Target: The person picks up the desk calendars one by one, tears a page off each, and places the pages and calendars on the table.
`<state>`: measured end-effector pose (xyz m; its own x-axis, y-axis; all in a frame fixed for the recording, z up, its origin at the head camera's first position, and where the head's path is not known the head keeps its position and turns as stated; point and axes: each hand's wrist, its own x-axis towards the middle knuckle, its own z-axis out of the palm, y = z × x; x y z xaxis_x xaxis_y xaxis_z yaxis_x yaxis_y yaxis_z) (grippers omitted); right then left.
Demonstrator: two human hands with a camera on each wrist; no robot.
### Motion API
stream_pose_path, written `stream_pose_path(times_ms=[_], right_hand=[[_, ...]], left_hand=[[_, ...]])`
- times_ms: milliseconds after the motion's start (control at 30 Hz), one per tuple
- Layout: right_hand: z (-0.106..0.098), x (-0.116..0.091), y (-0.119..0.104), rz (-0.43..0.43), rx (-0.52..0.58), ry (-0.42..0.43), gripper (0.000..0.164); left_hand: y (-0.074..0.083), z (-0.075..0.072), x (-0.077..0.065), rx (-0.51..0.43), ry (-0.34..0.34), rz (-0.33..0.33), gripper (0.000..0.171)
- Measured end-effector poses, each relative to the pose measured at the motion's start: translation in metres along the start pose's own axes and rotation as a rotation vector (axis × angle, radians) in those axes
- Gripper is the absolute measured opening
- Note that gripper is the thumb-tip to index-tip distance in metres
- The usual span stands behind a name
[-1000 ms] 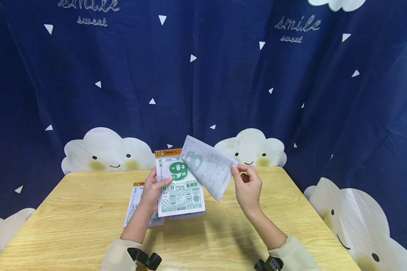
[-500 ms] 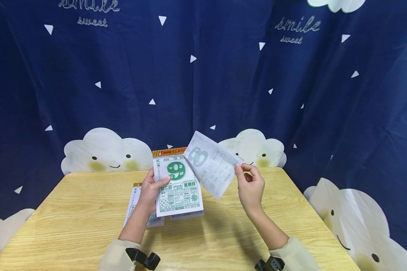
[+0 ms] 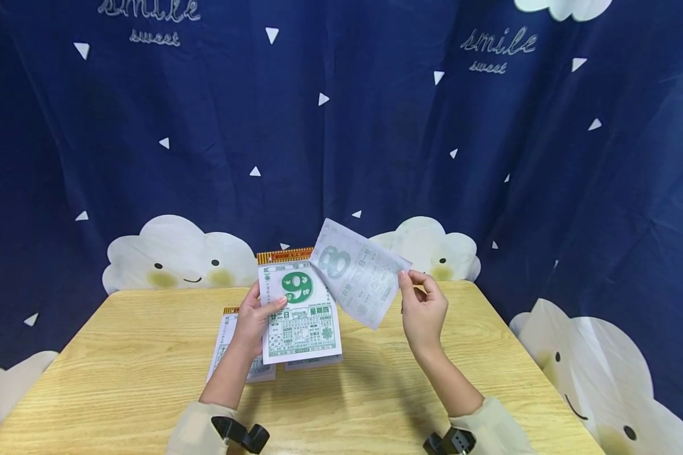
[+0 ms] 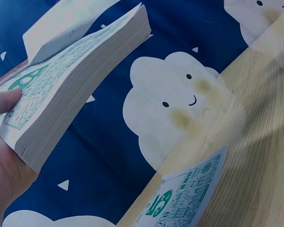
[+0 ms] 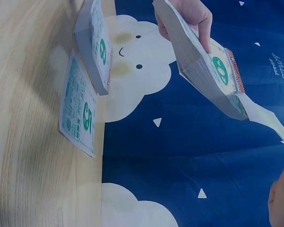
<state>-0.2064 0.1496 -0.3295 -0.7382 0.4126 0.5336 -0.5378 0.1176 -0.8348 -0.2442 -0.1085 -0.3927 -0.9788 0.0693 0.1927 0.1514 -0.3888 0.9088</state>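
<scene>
My left hand (image 3: pixel 253 323) grips a thick tear-off calendar (image 3: pixel 303 335) above the table, its thumb lying on the top page with a large green 9. The many page edges of the block show in the left wrist view. At the right, my right hand (image 3: pixel 425 318) pinches the corner of a thin calendar page (image 3: pixel 357 275) between thumb and fingers. That page is turned over, with a green 8 showing through its back. Its far end meets the calendar's top right corner, just below the orange-striped binding (image 3: pixel 284 255).
A second calendar block (image 5: pixel 93 45) lies on the wooden table (image 3: pixel 148 354), partly hidden by my left arm in the head view. Near it lies a loose page (image 5: pixel 79 111) with a green 5. A dark blue curtain (image 3: pixel 398 158) with clouds hangs behind the table.
My right hand has moved right and slightly up, drawing the page outward from the calendar. The held calendar has shifted slightly left.
</scene>
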Motion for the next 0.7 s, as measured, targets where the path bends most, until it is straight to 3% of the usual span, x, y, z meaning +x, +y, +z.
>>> stream_pose_path(times_ms=[200, 500, 700], right_hand=[[-0.001, 0.005, 0.016, -0.006, 0.001, 0.025, 0.018], [-0.001, -0.001, -0.001, -0.023, -0.012, 0.027, 0.017], [-0.003, 0.001, 0.008, -0.046, -0.008, 0.028, 0.017]], left_hand=[[0.000, 0.000, 0.000, -0.004, -0.001, 0.009, 0.051], [0.000, 0.001, -0.001, -0.007, 0.011, -0.016, 0.052], [0.001, 0.002, -0.001, -0.006, 0.012, -0.009, 0.049]])
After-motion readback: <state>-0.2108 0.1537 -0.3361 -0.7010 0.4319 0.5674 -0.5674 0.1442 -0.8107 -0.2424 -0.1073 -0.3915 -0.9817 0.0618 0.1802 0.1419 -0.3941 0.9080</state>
